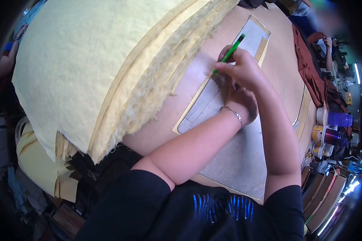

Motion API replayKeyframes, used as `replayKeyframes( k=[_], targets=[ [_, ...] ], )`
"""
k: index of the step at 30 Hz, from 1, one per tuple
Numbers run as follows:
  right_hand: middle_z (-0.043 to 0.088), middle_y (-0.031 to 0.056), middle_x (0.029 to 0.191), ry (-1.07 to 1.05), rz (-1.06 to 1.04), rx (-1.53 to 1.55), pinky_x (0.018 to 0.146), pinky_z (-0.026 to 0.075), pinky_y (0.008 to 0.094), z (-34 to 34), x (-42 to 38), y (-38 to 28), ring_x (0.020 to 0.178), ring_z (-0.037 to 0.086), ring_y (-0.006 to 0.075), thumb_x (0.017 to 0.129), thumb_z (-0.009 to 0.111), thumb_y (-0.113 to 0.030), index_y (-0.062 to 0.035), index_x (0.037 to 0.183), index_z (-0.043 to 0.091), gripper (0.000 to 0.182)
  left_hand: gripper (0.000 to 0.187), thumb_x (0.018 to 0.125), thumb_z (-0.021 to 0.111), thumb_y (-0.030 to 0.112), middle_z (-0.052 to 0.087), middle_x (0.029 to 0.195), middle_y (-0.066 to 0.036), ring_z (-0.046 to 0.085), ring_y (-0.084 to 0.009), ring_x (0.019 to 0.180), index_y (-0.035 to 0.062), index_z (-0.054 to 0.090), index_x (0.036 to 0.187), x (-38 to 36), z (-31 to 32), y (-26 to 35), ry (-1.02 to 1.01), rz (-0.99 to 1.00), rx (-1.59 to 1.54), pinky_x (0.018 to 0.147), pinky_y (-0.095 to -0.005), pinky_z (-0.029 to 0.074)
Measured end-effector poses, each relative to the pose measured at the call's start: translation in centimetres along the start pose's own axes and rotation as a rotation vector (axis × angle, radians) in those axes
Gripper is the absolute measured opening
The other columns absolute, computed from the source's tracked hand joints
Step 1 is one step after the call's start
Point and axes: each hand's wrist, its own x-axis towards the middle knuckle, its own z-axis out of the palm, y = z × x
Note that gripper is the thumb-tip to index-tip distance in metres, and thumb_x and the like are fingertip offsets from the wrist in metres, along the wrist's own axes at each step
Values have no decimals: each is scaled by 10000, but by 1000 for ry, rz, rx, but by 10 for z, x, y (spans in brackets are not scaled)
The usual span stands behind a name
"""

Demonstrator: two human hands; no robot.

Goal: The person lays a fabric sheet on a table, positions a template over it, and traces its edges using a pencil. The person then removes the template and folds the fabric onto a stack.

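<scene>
Grasping a slim green pen (230, 52) in the right hand (241, 67) at a flat grey panel's (206, 105) edge; resting the left hand (245, 103) on it, grip not showing; perhaps risking slippage by pressing lightly.

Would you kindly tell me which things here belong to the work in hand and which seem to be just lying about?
In use:
- green pen, in the right hand
- grey sheet, under the left hand

Apparently lying about:
- yellow padding
- brown cloth
- purple container
</scene>
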Motion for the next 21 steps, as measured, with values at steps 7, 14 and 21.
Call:
replayKeyframes(
  k=[7, 14, 21],
  targets=[
    [575, 44, 815, 176, 140, 270, 582, 467, 237, -70, 82, 62, 727, 561, 126, 762, 609, -111, -36, 901, 511, 186, 604, 765, 523, 313, 207, 1345, -110, 92, -294, 1277, 24, 323, 1257, -10, -6, 4, 136, -75, -175, 943, -617, 120],
    [605, 68, 803, 485, 92, 96, 625, 468, 271, -111, 145, 106, 721, 583, 147, 781, 589, -144, -23, 954, 531, 219, 603, 777, 511, 316, 201, 1350, -114, 78, -293, 1282, 27, 309, 1267, -10, -3, 4, 154, -66, -170, 945, -615, 86],
    [592, 63, 821, 422, -11, 457, 632, 442, 243, -67, 102, 62, 748, 579, 128, 809, 559, -181, -38, 917, 529, 182, 606, 777, 508, 318, 223, 1344, -113, 82, -293, 1283, 32, 304, 1271, -12, -8, 5, 144, -82, -176, 944, -616, 85]
  ],
)
